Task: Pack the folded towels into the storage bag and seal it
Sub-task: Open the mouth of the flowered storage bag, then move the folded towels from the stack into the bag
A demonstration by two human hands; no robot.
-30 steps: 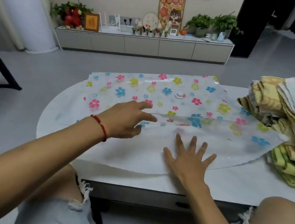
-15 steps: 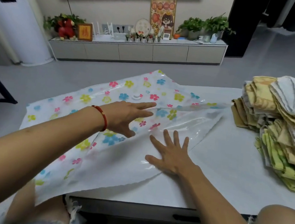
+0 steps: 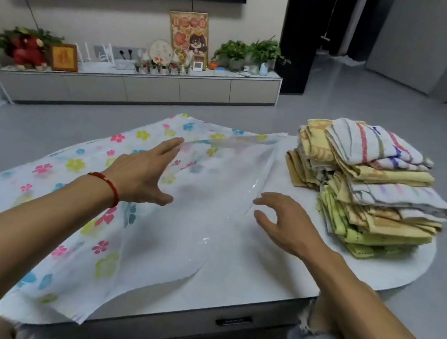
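Two open hands over storage bag (image 3: 186,221)

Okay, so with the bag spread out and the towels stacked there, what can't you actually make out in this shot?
All in the head view:
- Storage bag: its left end runs off the frame edge, and its opening or seal can't be made out in the clear film.
- Towel stack: the count is unclear, as layers overlap.
- Left hand: whether it presses the bag or hovers.
- Right hand: the same doubt over the table.

Light: even, soft indoor brightness
Glare: sheen on the clear plastic bag (image 3: 231,187)
Blur: slight smear overall
Edges: wide-angle bending at the borders
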